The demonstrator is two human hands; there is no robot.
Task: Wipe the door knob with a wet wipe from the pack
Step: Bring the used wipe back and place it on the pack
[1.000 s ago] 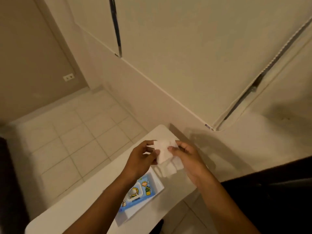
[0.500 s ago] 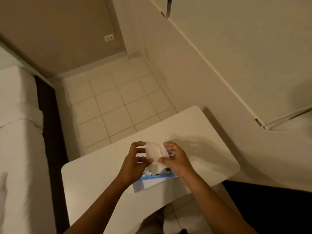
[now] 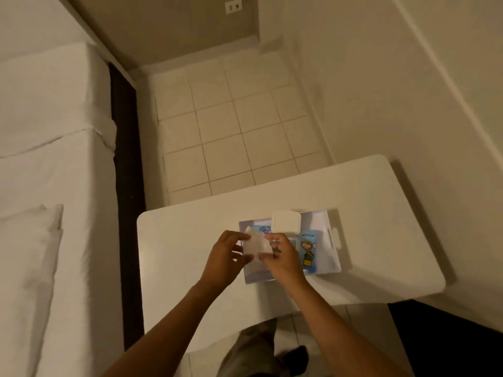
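Observation:
A folded white wet wipe is pinched between my left hand and my right hand, just above the table. Under them lies the wipe pack, blue and white with cartoon pictures, its white flip lid standing open at the far side. The pack rests on a white table. No door knob is in view.
A bed with white sheets fills the left side, with a dark frame along its edge. Beige tiled floor lies beyond the table. A cream wall runs on the right, a wall socket at the far end.
My view has tilted down and swung left, so the wall panels have left the frame and the bed has come in. Both hands stay on the wipe above the pack.

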